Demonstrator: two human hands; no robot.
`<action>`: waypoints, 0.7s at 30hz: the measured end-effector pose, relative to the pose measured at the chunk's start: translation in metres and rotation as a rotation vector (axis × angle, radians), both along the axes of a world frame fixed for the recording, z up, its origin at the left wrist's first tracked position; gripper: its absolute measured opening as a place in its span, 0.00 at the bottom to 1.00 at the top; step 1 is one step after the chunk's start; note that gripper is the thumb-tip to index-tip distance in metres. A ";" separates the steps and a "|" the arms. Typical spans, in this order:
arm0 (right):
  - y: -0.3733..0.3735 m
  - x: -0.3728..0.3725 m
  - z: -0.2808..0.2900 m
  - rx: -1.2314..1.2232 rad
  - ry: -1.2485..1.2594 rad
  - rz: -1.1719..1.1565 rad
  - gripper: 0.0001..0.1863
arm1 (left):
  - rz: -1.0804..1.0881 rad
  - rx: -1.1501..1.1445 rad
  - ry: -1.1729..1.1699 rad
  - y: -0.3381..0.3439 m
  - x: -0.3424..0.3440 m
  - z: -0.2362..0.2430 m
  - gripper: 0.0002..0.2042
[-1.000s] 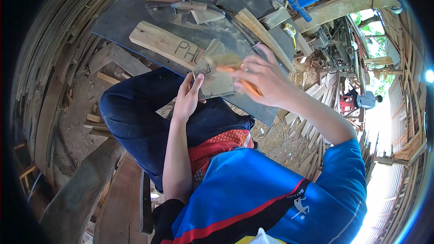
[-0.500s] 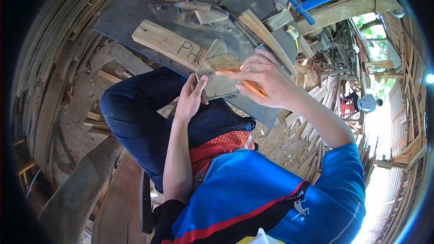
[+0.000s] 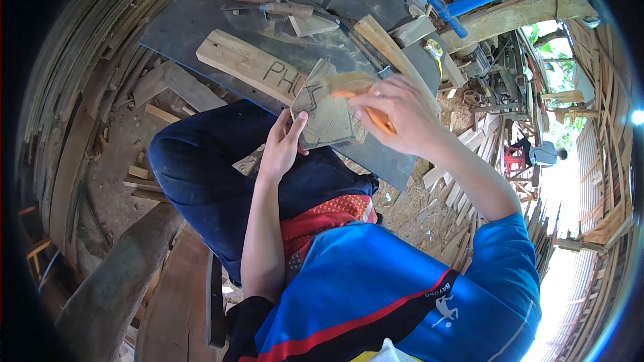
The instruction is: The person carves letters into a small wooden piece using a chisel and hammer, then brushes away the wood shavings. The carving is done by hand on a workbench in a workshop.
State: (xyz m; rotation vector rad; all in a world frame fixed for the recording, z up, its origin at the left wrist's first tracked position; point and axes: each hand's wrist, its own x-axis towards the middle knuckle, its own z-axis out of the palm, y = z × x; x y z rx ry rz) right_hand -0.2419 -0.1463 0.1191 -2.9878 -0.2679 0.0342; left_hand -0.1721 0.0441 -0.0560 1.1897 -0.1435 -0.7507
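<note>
- Head view: the person sits with a flat wooden piece [image 3: 329, 110] propped at the near edge of the dark tabletop [image 3: 201, 13], over the knee in dark trousers [image 3: 201, 167].
- The wooden piece already carries dark outline strokes, a zigzag near its left edge and a line along its lower rim; how much of the pattern is drawn or cut cannot be told, because the right hand covers the upper right part. Judging from the bare areas, the work looks partly done, with more of the surface left to treat.
- The left hand [image 3: 282, 147] sits just below and left of the piece, fingers stretched up with the tips pressing on its lower left corner; it steadies the piece and is not closed around it.
- The right hand [image 3: 396, 110] is curled shut around an orange tool [image 3: 376, 115], whose end pokes out to the left of the fingers and touches the top of the piece; whether it is a pencil or a knife handle is too blurred to tell.
- The right forearm comes in from the lower right, elbow raised, wrist bent down toward the piece.
- Beyond the left hand lies a long plank [image 3: 251, 67] with letters on it; farther off, wooden-handled tools [image 3: 268, 1] and small offcuts [image 3: 312, 25] lie on the tabletop, well apart from both hands.
</note>
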 end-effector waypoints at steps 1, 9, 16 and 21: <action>0.002 0.000 0.004 0.047 0.039 -0.019 0.12 | -0.004 -0.003 0.006 0.000 0.000 0.000 0.22; 0.001 0.008 0.003 0.089 -0.017 -0.032 0.12 | -0.025 -0.022 0.001 0.000 0.001 -0.007 0.22; -0.007 0.009 -0.003 -0.049 -0.051 -0.074 0.13 | -0.012 -0.005 0.013 -0.001 0.000 -0.003 0.21; -0.004 0.011 0.001 0.064 0.036 -0.092 0.11 | -0.009 0.008 0.007 0.001 0.000 -0.001 0.20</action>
